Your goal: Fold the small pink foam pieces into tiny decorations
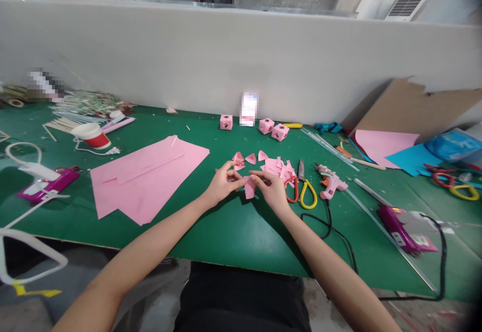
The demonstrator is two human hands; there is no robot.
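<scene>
Between my two hands, just above the green table, is a small pink paper piece (249,188). My left hand (225,184) pinches its left side with thumb and finger. On the other side, the thumb and fingers of my right hand (270,187) grip its upper right edge. Beyond my fingers lie small folded pink paper pieces (250,158) and a heap of pink paper scraps (278,167). Scissors (301,184) with red and yellow handles lie right of my right hand, beside a pink glue gun (331,182).
Pink paper sheets (150,181) lie at left, near a red and white paper cup (91,136). Pink paper cubes (226,122) stand at the back. Purple power strips (406,229) sit on both sides. The glue gun's black cord (342,241) runs along the right. Clear sticks (391,241) lie there too.
</scene>
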